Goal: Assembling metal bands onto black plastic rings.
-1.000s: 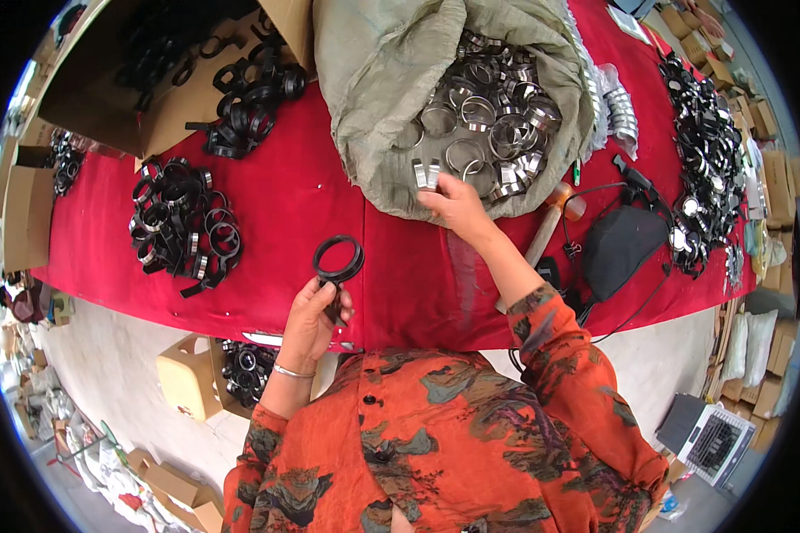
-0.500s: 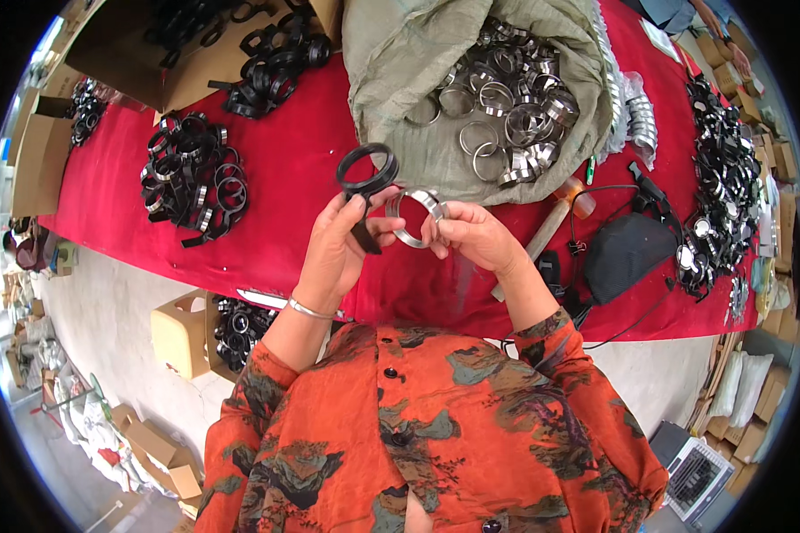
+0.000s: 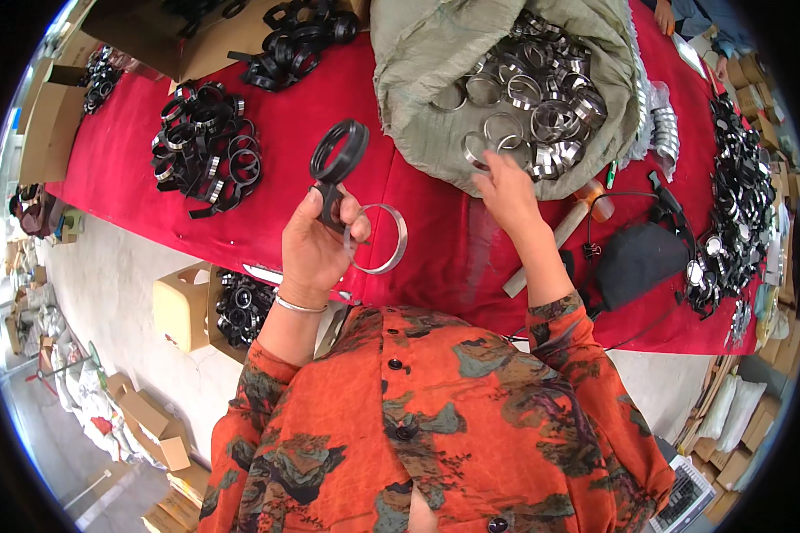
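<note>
My left hand [image 3: 318, 247] is closed around the stem of a black ring-shaped clamp [image 3: 339, 151], whose round head sticks up above the fingers. A thin silver metal ring [image 3: 402, 240] hangs from the same hand, beside the fingertips. My right hand [image 3: 512, 197] is at the near edge of the woven sack [image 3: 422, 115], its fingertips pinching another metal ring [image 3: 473, 151]; the palm is turned away from view. Many loose metal rings [image 3: 556, 120] lie in the sack's mouth, just beyond that hand.
Black clamps lie in a heap [image 3: 204, 147] on the red cloth [image 3: 311, 226] at left, with more in cardboard boxes. Right of the sack are a mallet [image 3: 556, 240], a black pouch [image 3: 642, 266] and a long heap of clamps [image 3: 729, 204]. Another person's hand [image 3: 665, 16] shows at top right.
My right hand has let go of the ring now hanging from my left hand and moved up and right to the sack's rings. My left hand has shifted slightly left with the clamp.
</note>
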The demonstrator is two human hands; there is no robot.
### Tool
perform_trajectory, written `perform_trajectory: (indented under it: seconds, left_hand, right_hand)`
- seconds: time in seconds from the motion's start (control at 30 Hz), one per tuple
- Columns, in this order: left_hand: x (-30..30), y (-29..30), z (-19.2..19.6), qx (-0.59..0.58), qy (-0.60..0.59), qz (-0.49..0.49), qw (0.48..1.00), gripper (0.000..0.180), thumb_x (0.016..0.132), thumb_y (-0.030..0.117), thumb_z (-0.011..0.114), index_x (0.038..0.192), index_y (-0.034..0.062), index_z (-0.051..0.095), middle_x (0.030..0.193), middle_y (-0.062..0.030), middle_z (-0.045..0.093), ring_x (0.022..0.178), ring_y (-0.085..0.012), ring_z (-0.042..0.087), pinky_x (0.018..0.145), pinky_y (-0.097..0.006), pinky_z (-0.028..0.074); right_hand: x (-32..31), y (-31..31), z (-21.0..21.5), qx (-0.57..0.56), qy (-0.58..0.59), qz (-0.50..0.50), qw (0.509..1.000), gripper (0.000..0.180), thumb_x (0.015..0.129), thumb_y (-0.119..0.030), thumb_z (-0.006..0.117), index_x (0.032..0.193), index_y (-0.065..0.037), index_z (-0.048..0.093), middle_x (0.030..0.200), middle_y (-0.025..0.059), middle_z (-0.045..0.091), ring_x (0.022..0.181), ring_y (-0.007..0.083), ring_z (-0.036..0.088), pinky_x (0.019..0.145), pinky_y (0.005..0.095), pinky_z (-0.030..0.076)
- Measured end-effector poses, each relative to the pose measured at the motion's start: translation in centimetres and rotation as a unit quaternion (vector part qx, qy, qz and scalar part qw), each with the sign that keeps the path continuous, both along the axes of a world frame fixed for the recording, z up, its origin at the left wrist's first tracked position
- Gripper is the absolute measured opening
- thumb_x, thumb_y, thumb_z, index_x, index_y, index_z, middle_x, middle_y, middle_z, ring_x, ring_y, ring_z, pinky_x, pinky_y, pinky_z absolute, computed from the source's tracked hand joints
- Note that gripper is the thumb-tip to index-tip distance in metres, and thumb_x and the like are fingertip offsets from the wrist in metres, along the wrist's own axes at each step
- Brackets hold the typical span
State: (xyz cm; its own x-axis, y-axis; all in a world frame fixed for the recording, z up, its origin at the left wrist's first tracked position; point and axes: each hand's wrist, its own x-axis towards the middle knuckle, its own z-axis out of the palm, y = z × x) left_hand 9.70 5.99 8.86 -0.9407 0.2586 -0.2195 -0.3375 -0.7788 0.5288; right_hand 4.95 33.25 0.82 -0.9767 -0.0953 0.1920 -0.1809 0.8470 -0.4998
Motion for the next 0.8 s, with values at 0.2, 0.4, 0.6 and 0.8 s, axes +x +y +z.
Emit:
perform_trajectory:
  seconds: [0.2,0.4,0.6,0.8]
  left_hand:
    - [-0.4,-0.3,-0.2,0.171,-0.029,0.01,0.985,0.033,0.092,0.033,0.051,0.099,0.0014,0.051,0.071,-0.0013,0.045,0.062,-0.0122,0.044,0.059,-0.025,0.035]
    - [-0.7,0.1,0.0,0.177,-0.044,-0.045,0.982,0.033,0.092,0.034,0.051,0.098,0.0017,0.05,0.071,-0.0013,0.045,0.06,-0.0117,0.044,0.058,-0.026,0.036]
    - [-1.0,0.2,0.6,-0.197,0.022,-0.042,0.979,0.033,0.088,0.032,0.056,0.103,0.0024,0.052,0.085,-0.008,0.061,0.066,-0.0187,0.057,0.071,-0.032,0.047]
    - [-0.9,-1.3,-0.2,-0.365,0.077,-0.044,0.927,0.025,0.084,0.006,0.061,0.107,0.0019,0.051,0.096,-0.008,0.063,0.082,-0.0088,0.058,0.061,-0.021,0.048]
  right_hand:
    - [2.2,-3.6,3.6,-0.442,-0.18,0.042,0.878,0.033,0.088,-0.023,0.058,0.112,-0.001,0.055,0.088,0.007,0.065,0.065,0.013,0.06,0.058,0.0254,0.047]
    - [3.2,-7.4,7.8,-0.662,-0.445,0.112,0.592,0.021,0.092,-0.024,0.055,0.097,-0.004,0.059,0.079,0.003,0.061,0.053,0.0041,0.045,0.044,0.0179,0.031]
    - [2.8,-6.0,8.6,-0.582,-0.473,0.198,0.631,0.01,0.085,-0.015,0.062,0.084,-0.005,0.06,0.071,-0.0014,0.055,0.053,0.0031,0.041,0.047,0.0186,0.03]
    - [2.8,-6.8,9.3,-0.402,-0.087,0.2,0.889,0.009,0.076,-0.003,0.067,0.084,-0.001,0.064,0.078,0.0047,0.055,0.066,0.0124,0.053,0.056,0.0259,0.042]
